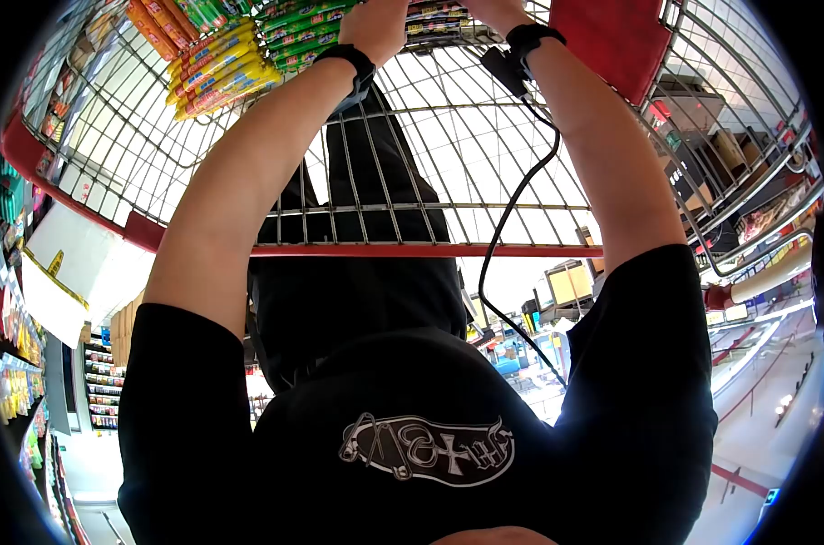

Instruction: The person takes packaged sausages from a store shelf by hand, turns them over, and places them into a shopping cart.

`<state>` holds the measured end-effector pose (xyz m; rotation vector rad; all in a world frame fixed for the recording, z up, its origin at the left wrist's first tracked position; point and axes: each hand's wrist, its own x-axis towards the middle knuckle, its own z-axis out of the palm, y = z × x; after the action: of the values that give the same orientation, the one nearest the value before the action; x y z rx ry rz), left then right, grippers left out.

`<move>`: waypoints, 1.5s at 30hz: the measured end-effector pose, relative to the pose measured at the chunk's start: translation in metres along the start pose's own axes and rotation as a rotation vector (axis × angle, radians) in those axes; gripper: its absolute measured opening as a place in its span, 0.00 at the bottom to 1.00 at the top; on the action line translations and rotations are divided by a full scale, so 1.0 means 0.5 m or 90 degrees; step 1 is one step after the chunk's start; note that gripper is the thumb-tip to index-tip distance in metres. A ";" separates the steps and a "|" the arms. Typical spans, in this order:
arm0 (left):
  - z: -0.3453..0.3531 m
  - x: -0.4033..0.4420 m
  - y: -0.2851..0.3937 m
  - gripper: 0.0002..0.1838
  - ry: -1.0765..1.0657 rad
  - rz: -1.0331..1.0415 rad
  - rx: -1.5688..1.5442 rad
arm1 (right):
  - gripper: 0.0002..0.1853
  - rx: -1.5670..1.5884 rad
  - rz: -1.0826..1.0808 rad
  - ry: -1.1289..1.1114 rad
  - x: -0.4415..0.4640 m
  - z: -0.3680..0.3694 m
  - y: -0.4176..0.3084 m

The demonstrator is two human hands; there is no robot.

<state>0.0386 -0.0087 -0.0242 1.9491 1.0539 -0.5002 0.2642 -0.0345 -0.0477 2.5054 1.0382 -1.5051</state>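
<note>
My left hand (375, 29) reaches to the top edge of the frame, beside green snack packs (298, 38); its fingers are cut off. At the same edge, my right hand (498, 13) shows only in part, its fingers also out of view. Dark packs with coloured labels (437, 20) lie between the two hands. Yellow packs (217, 74) and orange packs (162, 27) are stacked left of the green ones, in a wire shopping cart (421, 249) with a red rim. What either hand holds is hidden.
A red panel (611, 41) stands at the cart's right part. Black bands circle both wrists, and a black cable (501, 227) hangs from the right one across the cart's rim. Stocked shelves (17, 363) line the far left. Boxes (571, 283) show at the right.
</note>
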 end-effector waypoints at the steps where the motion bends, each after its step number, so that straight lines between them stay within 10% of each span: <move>1: 0.008 -0.004 -0.001 0.25 0.052 0.013 0.026 | 0.18 0.000 -0.001 0.000 0.006 0.004 0.011; 12: -0.022 0.020 0.005 0.33 0.133 0.131 0.142 | 0.28 -0.053 -0.104 0.022 -0.012 0.000 0.025; 20: -0.094 0.031 0.061 0.55 -0.094 0.066 0.171 | 0.34 -0.071 -0.134 0.011 0.003 0.005 0.052; 31: -0.031 0.084 -0.004 0.46 -0.040 0.134 0.155 | 0.34 -0.063 0.068 -0.109 -0.025 -0.024 -0.025; 45: -0.039 0.076 -0.014 0.41 -0.080 0.112 0.091 | 0.20 -0.293 -0.228 -0.024 -0.026 -0.011 0.014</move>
<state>0.0533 0.0276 -0.0419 2.0831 0.7788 -0.6040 0.2684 -0.0450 -0.0363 2.0446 1.6714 -1.1872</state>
